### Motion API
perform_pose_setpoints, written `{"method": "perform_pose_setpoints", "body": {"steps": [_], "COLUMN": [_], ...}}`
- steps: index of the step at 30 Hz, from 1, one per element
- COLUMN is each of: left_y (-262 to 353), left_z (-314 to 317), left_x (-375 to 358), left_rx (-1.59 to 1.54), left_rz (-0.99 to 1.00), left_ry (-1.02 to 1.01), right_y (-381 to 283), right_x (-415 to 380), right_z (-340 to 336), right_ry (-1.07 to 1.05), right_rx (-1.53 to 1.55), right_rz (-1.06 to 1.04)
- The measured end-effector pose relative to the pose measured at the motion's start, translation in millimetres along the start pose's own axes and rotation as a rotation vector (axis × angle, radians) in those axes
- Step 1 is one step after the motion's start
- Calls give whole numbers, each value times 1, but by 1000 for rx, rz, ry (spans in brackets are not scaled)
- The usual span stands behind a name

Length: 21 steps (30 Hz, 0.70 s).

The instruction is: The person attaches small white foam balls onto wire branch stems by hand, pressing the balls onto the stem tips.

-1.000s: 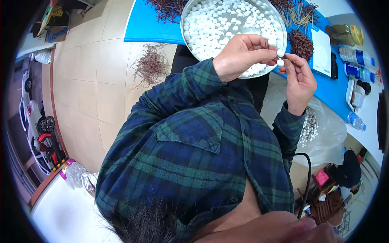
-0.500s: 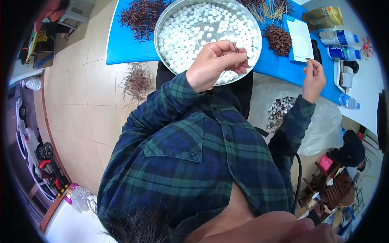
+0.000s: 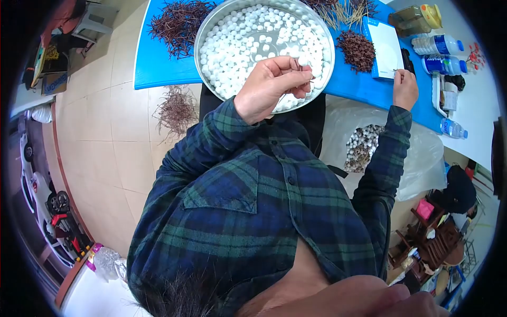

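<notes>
Over the right part of a round metal pan (image 3: 199,63) full of small white balls (image 3: 227,61), my left hand (image 3: 277,84) is closed in a pinch on thin brown stems (image 3: 298,64). My right hand (image 3: 405,90) is pinched at the lower right corner of a white and blue box (image 3: 385,50). A tiny dark tip shows at its fingers, too small to name. Left of the box lies a heap of short brown pieces (image 3: 356,51). A pile of long dark stems (image 3: 179,26) is left of the pan.
The blue table (image 3: 158,71) bears light sticks (image 3: 346,15), a yellow-lidded jar (image 3: 412,21) and water bottles (image 3: 438,45). Below its right part, a clear plastic bag (image 3: 422,158) holds white and brown pieces. Loose stems (image 3: 177,111) lie on the floor at left.
My right hand has moved up and slightly left to the box corner. My left hand has shifted slightly left with the whole view, and fewer white balls show around its fingertips.
</notes>
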<state>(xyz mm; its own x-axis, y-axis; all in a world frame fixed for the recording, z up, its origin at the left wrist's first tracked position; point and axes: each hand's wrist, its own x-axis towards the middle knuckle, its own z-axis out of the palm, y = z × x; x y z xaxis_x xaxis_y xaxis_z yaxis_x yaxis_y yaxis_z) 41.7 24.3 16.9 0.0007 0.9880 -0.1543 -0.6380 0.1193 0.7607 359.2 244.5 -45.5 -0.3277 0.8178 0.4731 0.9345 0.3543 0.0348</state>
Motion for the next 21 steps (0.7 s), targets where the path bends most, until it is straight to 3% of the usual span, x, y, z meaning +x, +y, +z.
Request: {"method": "perform_pose_setpoints", "body": {"steps": [12,17,21], "left_y": [-1,3,7], "left_z": [-1,0,5], "left_x": [0,1,1], "left_rx": [-9,-18,-2], "left_rz": [15,5,-6], "left_ry": [-11,-8,-20], "right_y": [-17,-26,-78], "right_x": [4,6,0], "right_z": [-9,-33,-83], "right_ry": [12,85,34], "right_rx": [-55,203,852], "right_rz": [-26,17,265]}}
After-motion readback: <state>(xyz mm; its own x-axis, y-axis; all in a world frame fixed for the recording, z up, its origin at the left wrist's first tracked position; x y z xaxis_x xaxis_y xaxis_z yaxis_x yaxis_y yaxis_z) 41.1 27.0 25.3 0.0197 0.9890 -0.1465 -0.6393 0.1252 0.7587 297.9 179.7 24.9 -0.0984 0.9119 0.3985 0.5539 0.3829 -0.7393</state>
